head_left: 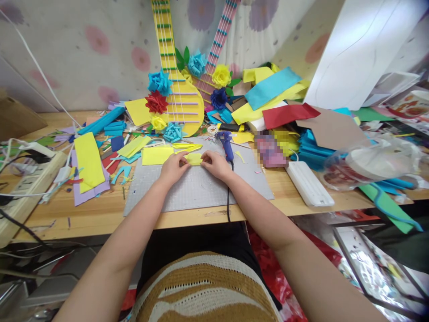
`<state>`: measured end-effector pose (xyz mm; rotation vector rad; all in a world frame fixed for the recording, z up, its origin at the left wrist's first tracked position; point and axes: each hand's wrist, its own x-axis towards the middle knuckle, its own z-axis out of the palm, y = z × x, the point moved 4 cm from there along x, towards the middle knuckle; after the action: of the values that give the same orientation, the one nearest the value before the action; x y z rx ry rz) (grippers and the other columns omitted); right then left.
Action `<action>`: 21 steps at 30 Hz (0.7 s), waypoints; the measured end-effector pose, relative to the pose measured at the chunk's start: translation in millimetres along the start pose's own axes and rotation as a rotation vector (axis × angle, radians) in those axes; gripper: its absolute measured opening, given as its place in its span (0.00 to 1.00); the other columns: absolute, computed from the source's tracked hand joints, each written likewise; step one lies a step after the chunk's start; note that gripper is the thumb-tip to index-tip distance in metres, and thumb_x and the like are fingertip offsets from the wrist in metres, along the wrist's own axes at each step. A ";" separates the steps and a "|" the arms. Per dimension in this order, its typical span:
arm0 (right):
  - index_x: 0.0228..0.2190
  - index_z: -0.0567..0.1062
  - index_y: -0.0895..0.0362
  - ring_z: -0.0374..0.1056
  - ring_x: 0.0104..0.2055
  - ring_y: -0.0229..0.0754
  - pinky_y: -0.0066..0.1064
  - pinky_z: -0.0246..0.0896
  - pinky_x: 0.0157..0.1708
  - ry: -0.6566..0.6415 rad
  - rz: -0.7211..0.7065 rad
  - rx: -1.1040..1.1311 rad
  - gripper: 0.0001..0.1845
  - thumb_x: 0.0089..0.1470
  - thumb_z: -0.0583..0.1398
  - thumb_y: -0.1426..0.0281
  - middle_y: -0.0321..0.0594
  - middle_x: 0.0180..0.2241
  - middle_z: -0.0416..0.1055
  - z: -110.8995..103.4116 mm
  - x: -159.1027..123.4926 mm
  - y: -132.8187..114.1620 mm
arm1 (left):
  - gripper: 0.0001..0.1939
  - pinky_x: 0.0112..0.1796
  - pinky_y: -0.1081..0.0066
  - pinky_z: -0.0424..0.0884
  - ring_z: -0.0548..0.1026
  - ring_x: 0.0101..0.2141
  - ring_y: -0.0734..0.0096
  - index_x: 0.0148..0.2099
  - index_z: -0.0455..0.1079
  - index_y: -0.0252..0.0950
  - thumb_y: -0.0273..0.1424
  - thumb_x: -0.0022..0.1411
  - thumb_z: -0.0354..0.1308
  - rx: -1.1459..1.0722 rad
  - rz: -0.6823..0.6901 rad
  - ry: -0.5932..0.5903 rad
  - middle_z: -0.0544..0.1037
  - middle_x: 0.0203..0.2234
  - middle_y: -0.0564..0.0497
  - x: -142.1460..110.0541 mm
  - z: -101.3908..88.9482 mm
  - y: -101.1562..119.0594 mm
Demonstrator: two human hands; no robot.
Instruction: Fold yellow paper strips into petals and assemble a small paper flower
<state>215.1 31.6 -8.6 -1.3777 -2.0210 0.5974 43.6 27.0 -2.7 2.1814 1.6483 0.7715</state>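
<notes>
Between my two hands is a small piece of yellow crepe paper (194,158). My left hand (174,167) pinches its left end, and my right hand (215,164) pinches the right end. Both are just above a grey cutting mat (194,194). A larger yellow paper rectangle (157,155) lies on the mat beside my left hand. Close behind my right hand rests a blue glue gun (226,144), its black cord running down over the table edge. Folded yellow strips (187,146) lie behind the piece I hold.
A yellow paper guitar (186,105) with paper flowers leans at the back beside a pink one (214,53). Coloured paper scraps crowd both sides. A white power strip (310,183) and a plastic-wrapped cup (368,163) stand right; a socket strip (36,183) lies left.
</notes>
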 end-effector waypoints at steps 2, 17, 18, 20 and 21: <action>0.33 0.70 0.55 0.64 0.36 0.39 0.30 0.57 0.37 0.000 0.045 0.001 0.07 0.47 0.59 0.72 0.36 0.29 0.71 1.9 1.6 2.0 | 0.20 0.41 0.67 0.66 0.72 0.37 0.67 0.50 0.66 0.38 0.30 0.52 0.59 -0.034 -0.033 0.017 0.77 0.31 0.51 0.4 0.5 -2.0; 0.35 0.66 0.56 0.62 0.39 0.44 0.33 0.55 0.37 0.030 0.118 -0.124 0.09 0.49 0.53 0.75 0.39 0.30 0.71 6.0 2.1 -6.8 | 0.25 0.36 0.67 0.66 0.72 0.36 0.66 0.54 0.60 0.37 0.31 0.53 0.57 -0.007 -0.212 0.051 0.76 0.30 0.52 0.8 1.2 1.9; 0.35 0.67 0.56 0.61 0.39 0.44 0.33 0.55 0.37 0.028 0.113 -0.136 0.09 0.49 0.53 0.75 0.39 0.30 0.71 6.3 2.1 -7.4 | 0.25 0.37 0.67 0.66 0.72 0.37 0.65 0.54 0.60 0.38 0.31 0.53 0.57 0.019 -0.210 0.058 0.76 0.30 0.52 0.6 1.0 3.4; 0.34 0.67 0.56 0.61 0.38 0.44 0.33 0.55 0.38 0.022 0.101 -0.160 0.08 0.49 0.53 0.75 0.40 0.30 0.71 6.9 2.3 -8.0 | 0.25 0.37 0.66 0.65 0.71 0.39 0.63 0.54 0.60 0.38 0.31 0.52 0.57 0.064 -0.201 0.074 0.76 0.30 0.51 0.2 0.4 6.1; 0.33 0.67 0.56 0.61 0.38 0.43 0.33 0.55 0.38 0.021 0.092 -0.171 0.07 0.49 0.52 0.75 0.40 0.31 0.71 7.3 2.5 -8.0 | 0.25 0.37 0.66 0.65 0.71 0.39 0.62 0.53 0.60 0.39 0.30 0.52 0.57 0.081 -0.195 0.082 0.76 0.30 0.51 0.1 0.2 7.3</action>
<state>204.0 31.0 -7.9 -1.5781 -2.0399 0.4558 49.5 24.9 1.0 2.0260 1.9297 0.7605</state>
